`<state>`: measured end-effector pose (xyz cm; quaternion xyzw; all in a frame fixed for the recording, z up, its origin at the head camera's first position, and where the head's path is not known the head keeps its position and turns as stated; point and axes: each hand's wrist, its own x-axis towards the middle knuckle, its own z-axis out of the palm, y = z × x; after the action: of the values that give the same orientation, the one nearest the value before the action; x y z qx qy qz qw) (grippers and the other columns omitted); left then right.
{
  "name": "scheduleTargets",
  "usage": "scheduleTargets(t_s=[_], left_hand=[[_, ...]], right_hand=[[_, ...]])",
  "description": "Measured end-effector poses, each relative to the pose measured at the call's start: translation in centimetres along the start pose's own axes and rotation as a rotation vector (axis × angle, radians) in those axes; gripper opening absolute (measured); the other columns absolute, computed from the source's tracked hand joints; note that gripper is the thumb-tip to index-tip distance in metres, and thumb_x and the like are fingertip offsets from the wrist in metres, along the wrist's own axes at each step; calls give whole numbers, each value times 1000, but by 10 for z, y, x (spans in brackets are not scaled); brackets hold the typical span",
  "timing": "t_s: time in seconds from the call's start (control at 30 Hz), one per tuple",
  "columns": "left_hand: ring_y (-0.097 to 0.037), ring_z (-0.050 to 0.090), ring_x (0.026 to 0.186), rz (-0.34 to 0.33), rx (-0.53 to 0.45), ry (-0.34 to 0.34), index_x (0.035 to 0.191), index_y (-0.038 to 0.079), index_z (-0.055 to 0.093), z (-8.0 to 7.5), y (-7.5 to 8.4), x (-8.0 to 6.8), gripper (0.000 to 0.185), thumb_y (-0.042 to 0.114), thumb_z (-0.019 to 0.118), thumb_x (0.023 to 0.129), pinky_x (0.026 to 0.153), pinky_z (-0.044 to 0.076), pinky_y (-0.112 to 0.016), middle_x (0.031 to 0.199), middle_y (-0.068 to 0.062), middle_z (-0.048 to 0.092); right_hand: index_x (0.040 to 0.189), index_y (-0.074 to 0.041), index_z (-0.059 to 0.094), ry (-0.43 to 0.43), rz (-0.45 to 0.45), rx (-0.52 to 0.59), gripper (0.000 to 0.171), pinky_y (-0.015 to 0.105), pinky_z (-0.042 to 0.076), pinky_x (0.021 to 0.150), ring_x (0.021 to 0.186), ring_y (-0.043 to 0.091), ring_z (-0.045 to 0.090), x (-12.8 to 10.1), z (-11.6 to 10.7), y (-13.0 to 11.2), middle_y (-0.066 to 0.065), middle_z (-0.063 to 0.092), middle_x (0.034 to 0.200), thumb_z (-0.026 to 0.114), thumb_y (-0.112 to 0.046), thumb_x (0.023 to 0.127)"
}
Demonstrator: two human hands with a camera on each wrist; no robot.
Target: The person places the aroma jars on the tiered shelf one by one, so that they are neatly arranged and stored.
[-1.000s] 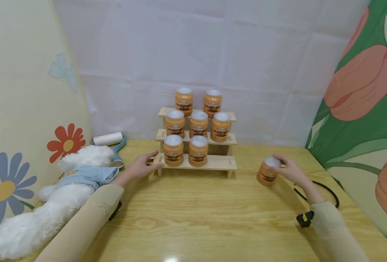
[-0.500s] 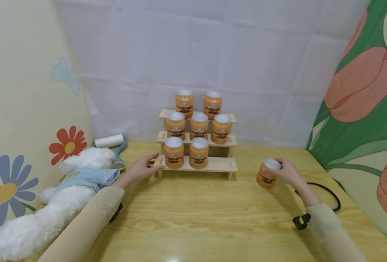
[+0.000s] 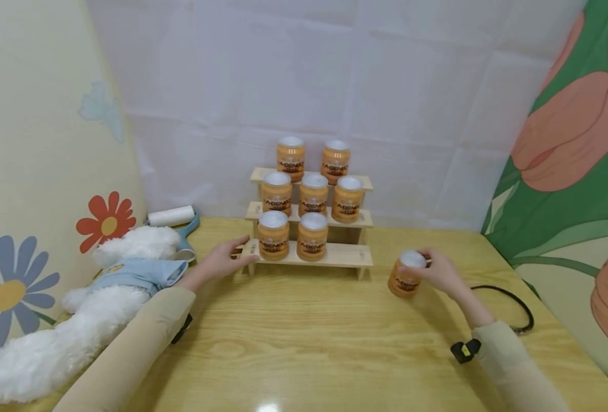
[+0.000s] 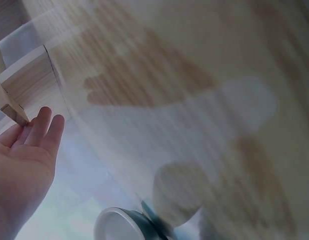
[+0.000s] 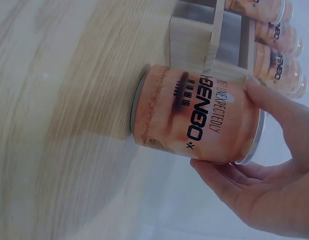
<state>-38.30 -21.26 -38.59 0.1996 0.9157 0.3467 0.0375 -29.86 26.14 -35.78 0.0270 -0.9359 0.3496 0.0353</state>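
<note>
The right hand (image 3: pixel 440 270) is gripping an orange can (image 3: pixel 405 274) with a silver lid, fingers and thumb wrapped around its upper body; in the right wrist view the can (image 5: pixel 197 120) is showing its base just off the table (image 5: pixel 69 125) or barely touching it, and which is hard to tell. The can is sitting to the right of the wooden stepped rack (image 3: pixel 310 232), near the rack's lower right corner but apart from it. The left hand (image 3: pixel 223 260) is lying with fingers straight and relaxed against the rack's lower left end, its grip holding nothing and its fingertips touching the bottom step. The rack is already carrying seven like cans: two on the top step, three on the middle step, and two on the bottom step (image 3: pixel 337 256), toward its left. The right part of the bottom step is lying bare, so by my judgement the rack is standing nearly full, with one place on that step unfilled and the held can not on it. To the left of the rack a white plush dog (image 3: pixel 103 297) in a blue garment is lying on the table, with a lint roller (image 3: pixel 172 217) behind it. To the right of the rack, beyond the can, a black cable (image 3: pixel 509 303) is curling on the table.
</note>
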Motion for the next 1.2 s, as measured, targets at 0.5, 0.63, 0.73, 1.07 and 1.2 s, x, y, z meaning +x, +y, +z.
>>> scheduleTargets(t_s=[0.5, 0.63, 0.73, 1.07, 1.2], left_hand=[[-43, 42, 128, 2, -4, -1, 148, 0, 22, -2, -1, 3, 85, 51, 56, 90, 105, 39, -50, 151, -23, 27], [-43, 42, 127, 8, 6, 1, 148, -1, 22, -1, -2, 2, 85, 51, 55, 90, 104, 40, -51, 150, -24, 27], [-43, 43, 127, 9, 10, -1, 148, -1, 23, 0, -4, 1, 85, 52, 55, 89, 103, 40, -51, 150, -24, 27], [-43, 42, 127, 10, -9, -1, 148, -1, 23, 1, -5, 2, 86, 52, 56, 89, 103, 40, -51, 150, -24, 27], [-44, 44, 126, 28, 5, 5, 146, -4, 24, 0, -5, 3, 84, 49, 56, 90, 103, 41, -50, 149, -26, 28]], right_hand=[[132, -2, 50, -9, -102, 80, 73, 36, 55, 76, 106, 32, 59, -2, 7, -58, 20, 60, 120, 73, -45, 78], [130, -5, 53, 18, -145, 130, 70, 35, 55, 77, 104, 29, 60, 3, 9, -76, 17, 61, 118, 75, -44, 77], [129, -6, 55, 35, -166, 161, 67, 34, 55, 75, 102, 28, 61, 9, 13, -86, 15, 63, 116, 76, -41, 76], [135, 2, 48, 64, -198, 211, 73, 37, 55, 81, 105, 30, 61, 34, 32, -97, 20, 61, 120, 77, -34, 78], [133, -1, 51, 76, -198, 211, 70, 37, 56, 80, 102, 28, 62, 43, 40, -97, 18, 62, 118, 78, -34, 77]])
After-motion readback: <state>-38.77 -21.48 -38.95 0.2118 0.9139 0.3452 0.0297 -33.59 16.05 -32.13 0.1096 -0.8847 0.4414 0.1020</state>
